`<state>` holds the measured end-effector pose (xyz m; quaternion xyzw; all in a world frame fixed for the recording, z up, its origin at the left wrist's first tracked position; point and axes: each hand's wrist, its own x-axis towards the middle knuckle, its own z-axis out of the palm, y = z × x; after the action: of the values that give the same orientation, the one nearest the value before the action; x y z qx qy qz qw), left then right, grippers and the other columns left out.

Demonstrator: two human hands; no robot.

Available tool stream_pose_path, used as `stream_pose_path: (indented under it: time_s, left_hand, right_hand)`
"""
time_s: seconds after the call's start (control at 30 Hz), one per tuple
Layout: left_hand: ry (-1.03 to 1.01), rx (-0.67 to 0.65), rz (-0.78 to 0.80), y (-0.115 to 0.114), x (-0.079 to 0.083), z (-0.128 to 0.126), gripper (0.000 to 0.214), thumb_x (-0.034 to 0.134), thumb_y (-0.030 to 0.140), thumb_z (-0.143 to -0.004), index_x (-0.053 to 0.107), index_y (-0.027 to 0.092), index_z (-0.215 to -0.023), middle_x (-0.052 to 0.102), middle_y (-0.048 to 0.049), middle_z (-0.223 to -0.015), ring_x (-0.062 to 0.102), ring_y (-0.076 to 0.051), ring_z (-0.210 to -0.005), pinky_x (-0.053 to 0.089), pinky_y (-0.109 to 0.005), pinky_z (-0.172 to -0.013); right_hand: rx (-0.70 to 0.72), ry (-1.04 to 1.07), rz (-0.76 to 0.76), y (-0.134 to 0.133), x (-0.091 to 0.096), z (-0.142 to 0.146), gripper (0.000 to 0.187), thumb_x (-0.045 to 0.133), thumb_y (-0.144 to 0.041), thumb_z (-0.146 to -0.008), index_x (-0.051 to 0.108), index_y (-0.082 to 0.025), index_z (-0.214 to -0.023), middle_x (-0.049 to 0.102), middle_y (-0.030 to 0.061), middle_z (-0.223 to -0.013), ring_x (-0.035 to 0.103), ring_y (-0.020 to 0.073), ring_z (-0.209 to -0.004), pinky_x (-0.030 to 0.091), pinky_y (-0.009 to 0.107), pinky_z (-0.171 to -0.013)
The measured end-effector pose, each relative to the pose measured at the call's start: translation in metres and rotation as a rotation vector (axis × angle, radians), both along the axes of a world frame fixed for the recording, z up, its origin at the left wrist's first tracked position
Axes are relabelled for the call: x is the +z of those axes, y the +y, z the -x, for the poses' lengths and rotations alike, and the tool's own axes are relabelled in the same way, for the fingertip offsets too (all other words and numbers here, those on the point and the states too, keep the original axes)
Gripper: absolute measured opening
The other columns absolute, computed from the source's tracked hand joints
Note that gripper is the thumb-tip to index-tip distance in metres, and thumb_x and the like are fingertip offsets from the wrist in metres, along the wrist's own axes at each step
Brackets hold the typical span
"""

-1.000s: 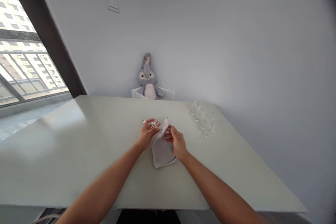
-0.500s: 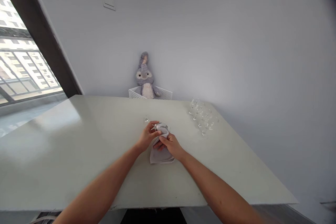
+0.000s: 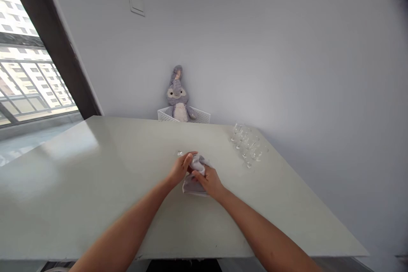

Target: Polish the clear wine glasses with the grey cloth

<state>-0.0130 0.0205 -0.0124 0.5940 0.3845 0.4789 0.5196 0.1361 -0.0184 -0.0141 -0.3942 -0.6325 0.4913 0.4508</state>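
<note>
Over the middle of the table, my left hand (image 3: pixel 181 171) is closed around a stemmed glass (image 3: pixel 180 153). Only its clear foot shows past my fingers; the bowl is hidden by my hands and the cloth. My right hand (image 3: pixel 210 182) grips a light grey cloth (image 3: pixel 195 188), bunched up against the glass between both hands. A folded part of the cloth hangs below my right hand toward the near side.
Several clear stemmed glasses (image 3: pixel 245 146) form a group on the white table (image 3: pixel 111 178) at the back right. Behind the far edge, a grey plush toy (image 3: pixel 180 112) sits in a white perforated basket (image 3: pixel 200 116) by the wall. A window is at left.
My left hand has turned and closed more around the glass. The cloth has shifted and bunched up between my hands, with less of it hanging below. The view has tilted slightly.
</note>
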Motion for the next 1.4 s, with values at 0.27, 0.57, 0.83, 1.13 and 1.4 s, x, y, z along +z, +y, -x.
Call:
stream_pose_path:
  time_s: [0.27, 0.57, 0.83, 1.13, 1.4]
  left_hand:
    - [-0.257, -0.251, 0.146, -0.009, 0.017, 0.004, 0.051, 0.068, 0.026, -0.069, 0.054, 0.024, -0.118, 0.059, -0.0076, -0.110, 0.054, -0.020, -0.098, 0.044, -0.030, -0.083]
    - [0.013, -0.035, 0.048, -0.002, 0.004, 0.001, 0.040, 0.052, 0.044, -0.077, 0.063, 0.017, -0.105, 0.061, -0.0031, -0.068, 0.055, -0.015, -0.059, 0.045, -0.026, -0.056]
    - [-0.069, -0.197, 0.010, -0.005, 0.004, 0.001, 0.057, 0.063, 0.034, -0.072, 0.047, 0.024, -0.125, 0.062, -0.0069, -0.096, 0.056, -0.019, -0.087, 0.045, -0.028, -0.075]
    - [0.377, 0.017, -0.125, 0.001, 0.000, 0.006, 0.052, 0.028, 0.049, -0.086, 0.056, 0.016, -0.115, 0.058, -0.0010, -0.060, 0.052, -0.013, -0.056, 0.043, -0.025, -0.057]
    - [1.081, 0.281, -0.928, -0.004, 0.019, 0.020, 0.041, 0.050, 0.020, -0.079, 0.050, 0.024, -0.120, 0.055, -0.0080, -0.120, 0.035, -0.027, -0.123, 0.018, -0.047, -0.103]
  right_hand:
    - [0.001, 0.583, 0.448, 0.010, 0.002, -0.002, 0.036, 0.051, -0.048, -0.079, 0.060, -0.014, -0.077, 0.061, 0.0016, -0.053, 0.056, 0.0126, -0.044, 0.046, 0.024, -0.045]
    - [-0.064, 0.035, 0.015, -0.004, -0.006, 0.004, 0.023, 0.063, -0.041, -0.071, 0.062, -0.018, -0.068, 0.061, 0.0003, -0.054, 0.058, 0.0157, -0.056, 0.046, 0.028, -0.058]
    - [0.035, 0.595, 0.433, 0.011, -0.002, 0.000, 0.033, 0.052, -0.049, -0.077, 0.056, -0.017, -0.070, 0.048, -0.0048, -0.040, 0.044, 0.0097, -0.035, 0.040, 0.022, -0.043]
    - [-0.128, -0.473, -0.234, 0.003, -0.003, -0.004, 0.020, 0.054, -0.035, -0.077, 0.060, -0.019, -0.068, 0.060, -0.0004, -0.052, 0.055, 0.0144, -0.053, 0.041, 0.026, -0.061]
    - [-0.197, -0.299, -0.008, 0.017, 0.003, -0.015, 0.029, 0.053, -0.040, -0.075, 0.057, -0.018, -0.057, 0.061, 0.0005, -0.049, 0.057, 0.0149, -0.050, 0.043, 0.027, -0.056]
